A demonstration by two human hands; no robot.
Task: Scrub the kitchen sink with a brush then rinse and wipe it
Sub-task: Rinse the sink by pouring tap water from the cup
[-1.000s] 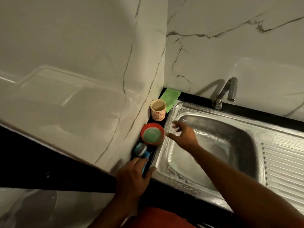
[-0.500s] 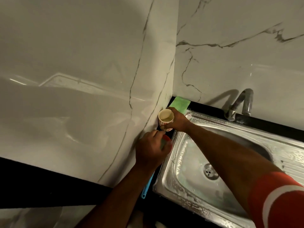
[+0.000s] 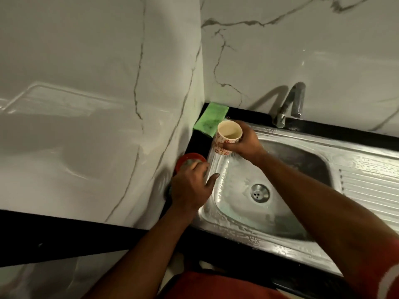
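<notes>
The steel sink is wet and streaked with foam, with its drain in the middle. My right hand grips a white cup with red flowers, held upright above the sink's back left corner. My left hand reaches over a red bowl on the black ledge left of the sink. Its fingertips dip into the bowl's greenish contents and the thumb sticks out toward the sink. Whether those fingers hold anything is hidden. No brush shows.
A green cloth lies in the back corner of the ledge behind the cup. The tap stands at the back of the sink, with no water running. A ribbed drainboard lies to the right. Marble walls close in at left and behind.
My right hand reached to the cup, took hold of it and lifted it off the ledge toward the sink. My left hand moved from the blue brush up to the red bowl.
</notes>
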